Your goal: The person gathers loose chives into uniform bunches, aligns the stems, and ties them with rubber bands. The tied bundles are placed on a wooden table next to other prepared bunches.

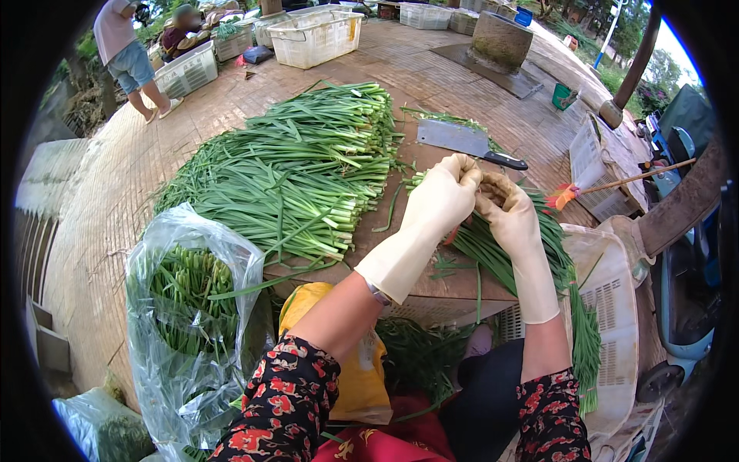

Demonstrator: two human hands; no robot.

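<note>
My left hand (447,190) and my right hand (508,205), both in cream rubber gloves, meet fingertip to fingertip above a bundle of green garlic chives (491,254) on a brown board (369,242). A bit of red tie shows beside the left glove. What the fingertips pinch is too small to tell. A large heap of chives (300,156) covers the board's left part, its pale stem ends pointing right. Behind my hands lies a cleaver (453,137) with a black handle, near some loose trimmings.
A clear plastic bag (190,323) of chives stands at the left. A white crate (612,323) with a tied bundle is at the right. Two people (130,58) (185,32) are near crates at the back left. A stone block (502,41) stands farther back.
</note>
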